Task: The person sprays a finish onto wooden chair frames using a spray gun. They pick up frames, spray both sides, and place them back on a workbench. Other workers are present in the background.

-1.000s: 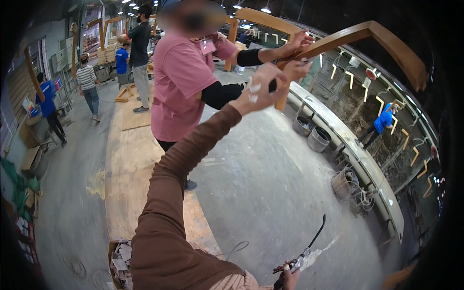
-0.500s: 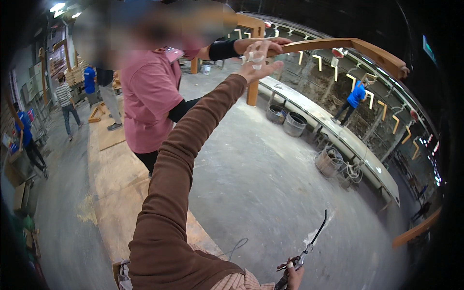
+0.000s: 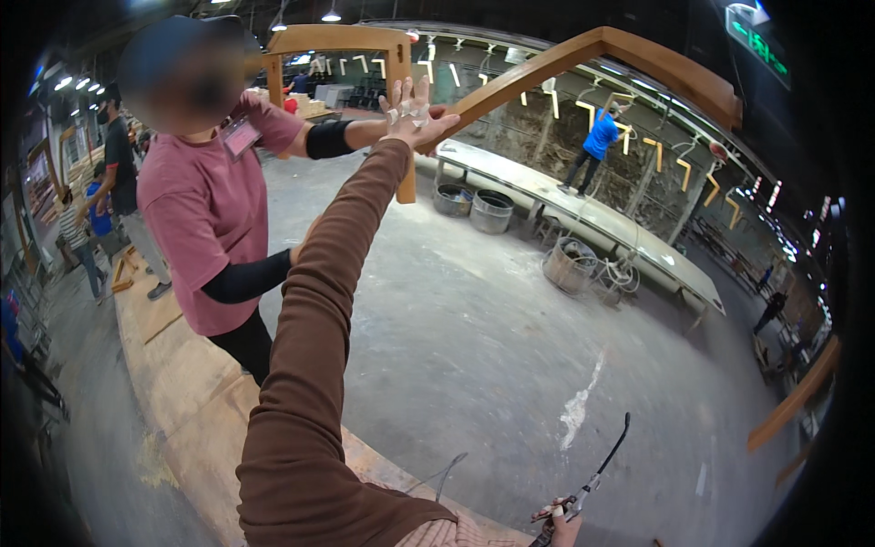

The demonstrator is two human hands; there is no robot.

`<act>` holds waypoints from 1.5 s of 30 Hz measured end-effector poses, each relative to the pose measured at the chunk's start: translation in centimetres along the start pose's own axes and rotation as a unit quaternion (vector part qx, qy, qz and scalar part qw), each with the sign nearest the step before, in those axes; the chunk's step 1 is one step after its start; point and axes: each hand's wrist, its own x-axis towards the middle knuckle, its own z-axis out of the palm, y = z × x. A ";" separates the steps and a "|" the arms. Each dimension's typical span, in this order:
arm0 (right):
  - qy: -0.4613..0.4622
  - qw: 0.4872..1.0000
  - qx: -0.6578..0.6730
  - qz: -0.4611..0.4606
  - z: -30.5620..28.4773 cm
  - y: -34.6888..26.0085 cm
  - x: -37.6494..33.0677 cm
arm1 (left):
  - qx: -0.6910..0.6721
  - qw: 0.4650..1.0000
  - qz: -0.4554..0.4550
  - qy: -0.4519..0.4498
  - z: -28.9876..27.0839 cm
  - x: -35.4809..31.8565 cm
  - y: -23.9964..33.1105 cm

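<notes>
My left hand [image 3: 413,120], with white tape on its fingers, is stretched out with the fingers spread. It lies at the near end of a bent wooden piece [image 3: 556,66], seemingly resting against it; the exact contact under the palm is hidden. Low in the view, my right hand [image 3: 563,529] is closed around the handle of an air blow gun [image 3: 583,492] with a long, thin black nozzle curved at its tip. A co-worker in a pink shirt [image 3: 205,205] stands at left, one arm reaching toward the wood beside my left hand.
A wooden frame [image 3: 339,38] hangs behind the hand. Plywood boards [image 3: 196,410] lie along the left. Beyond the grey floor stand metal buckets [image 3: 492,211] and a long pale bench [image 3: 583,211], with a person in blue [image 3: 600,137] on it. Bent wooden pieces [image 3: 685,173] hang behind.
The view has turned, so the scene sits farther left. My left hand stays at the bent wooden piece, fingers now more spread. The blow gun remains in my right hand.
</notes>
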 end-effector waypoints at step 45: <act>0.162 0.921 -0.098 -0.339 6.1 -32.7 13.2 | -0.674 0.706 0.114 -0.187 20.0 -18.1 25.1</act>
